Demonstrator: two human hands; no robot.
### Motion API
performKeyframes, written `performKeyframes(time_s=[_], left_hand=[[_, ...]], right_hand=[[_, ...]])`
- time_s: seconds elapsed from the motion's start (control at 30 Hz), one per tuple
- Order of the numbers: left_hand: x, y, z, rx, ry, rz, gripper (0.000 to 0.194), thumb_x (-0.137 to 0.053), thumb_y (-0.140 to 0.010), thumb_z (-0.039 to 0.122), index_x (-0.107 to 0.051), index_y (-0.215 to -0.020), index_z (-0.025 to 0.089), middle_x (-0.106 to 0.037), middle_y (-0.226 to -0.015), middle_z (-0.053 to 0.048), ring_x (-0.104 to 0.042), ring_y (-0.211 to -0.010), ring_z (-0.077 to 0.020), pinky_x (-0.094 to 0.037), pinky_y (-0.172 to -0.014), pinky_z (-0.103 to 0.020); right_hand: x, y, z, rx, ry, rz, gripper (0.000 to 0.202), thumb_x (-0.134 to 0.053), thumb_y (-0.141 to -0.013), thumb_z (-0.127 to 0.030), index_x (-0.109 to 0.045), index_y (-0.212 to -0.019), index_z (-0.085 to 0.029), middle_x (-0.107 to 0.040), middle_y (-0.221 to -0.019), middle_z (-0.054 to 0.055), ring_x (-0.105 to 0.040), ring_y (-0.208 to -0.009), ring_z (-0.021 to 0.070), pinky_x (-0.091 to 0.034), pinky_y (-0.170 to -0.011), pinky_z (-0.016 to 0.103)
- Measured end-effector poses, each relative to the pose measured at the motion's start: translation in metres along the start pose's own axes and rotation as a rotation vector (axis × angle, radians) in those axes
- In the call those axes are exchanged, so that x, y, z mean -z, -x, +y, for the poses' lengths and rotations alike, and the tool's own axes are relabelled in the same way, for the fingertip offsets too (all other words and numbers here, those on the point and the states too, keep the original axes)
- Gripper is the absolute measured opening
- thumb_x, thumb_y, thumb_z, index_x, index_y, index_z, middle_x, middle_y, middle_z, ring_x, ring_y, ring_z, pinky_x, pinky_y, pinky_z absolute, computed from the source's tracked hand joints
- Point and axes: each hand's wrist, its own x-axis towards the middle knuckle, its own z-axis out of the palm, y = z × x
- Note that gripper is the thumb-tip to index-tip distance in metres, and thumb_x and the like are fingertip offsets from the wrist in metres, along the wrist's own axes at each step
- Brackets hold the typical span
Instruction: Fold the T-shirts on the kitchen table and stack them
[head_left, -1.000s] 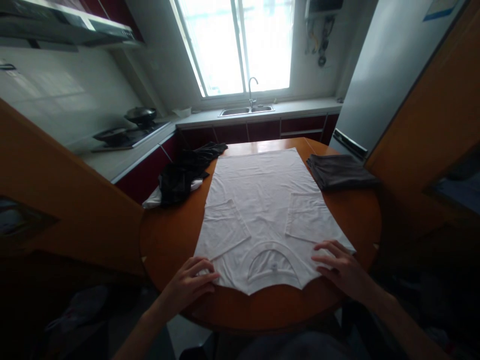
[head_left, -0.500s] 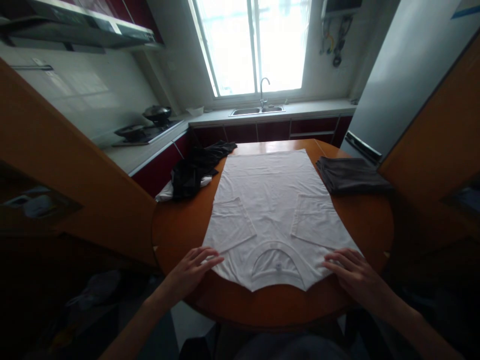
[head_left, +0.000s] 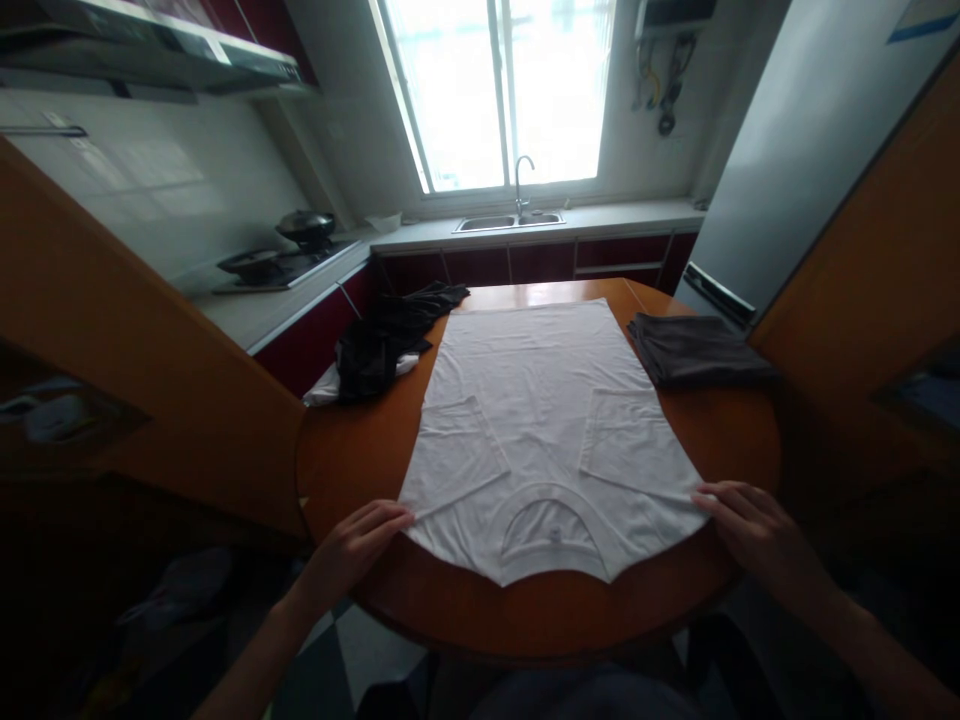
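Note:
A white T-shirt [head_left: 536,400] lies spread flat on the round wooden table [head_left: 487,625], its neckline toward me and both sleeves folded inward over the body. My left hand [head_left: 367,535] pinches the shirt's near left shoulder corner between thumb and fingers. At the near right shoulder corner, my right hand [head_left: 742,515] has its thumb and fingers closed on the fabric. The far hem reaches close to the table's back edge.
Crumpled black clothing [head_left: 375,350] lies at the table's left, with some white cloth [head_left: 326,385] under it. A folded dark grey garment [head_left: 697,350] rests on the right. Beyond are a counter with a sink [head_left: 510,222], a stove [head_left: 289,268] and a fridge [head_left: 757,180].
Both hands have moved outward, the left to the left and the right to the right, and now grip the shoulder corners. The shirt stays flat in nearly the same position.

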Motion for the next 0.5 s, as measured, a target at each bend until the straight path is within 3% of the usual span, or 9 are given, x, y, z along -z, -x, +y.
performKeyframes(time_s=[0.17, 0.5], left_hand=[[0.004, 0.0, 0.002, -0.001, 0.076, 0.019, 0.027, -0.049, -0.101, 0.012, -0.069, -0.117, 0.022, -0.071, -0.108, -0.006, -0.067, -0.105, -0.0155, -0.056, -0.092, -0.024], [-0.001, 0.006, -0.002, 0.016, 0.051, 0.019, 0.029, -0.053, -0.1, 0.011, -0.068, -0.122, 0.023, -0.07, -0.116, -0.007, -0.066, -0.111, -0.0164, -0.055, -0.098, -0.027]], right_hand=[[-0.001, 0.011, 0.011, 0.018, -0.043, 0.028, 0.024, -0.054, -0.096, -0.017, -0.073, -0.109, -0.026, -0.074, -0.102, 0.005, -0.067, -0.096, 0.0237, -0.049, -0.088, 0.039], [-0.001, 0.008, 0.015, 0.02, -0.137, 0.03, 0.028, -0.056, -0.097, -0.019, -0.071, -0.119, -0.028, -0.074, -0.113, 0.004, -0.066, -0.105, 0.0225, -0.049, -0.094, 0.037]])
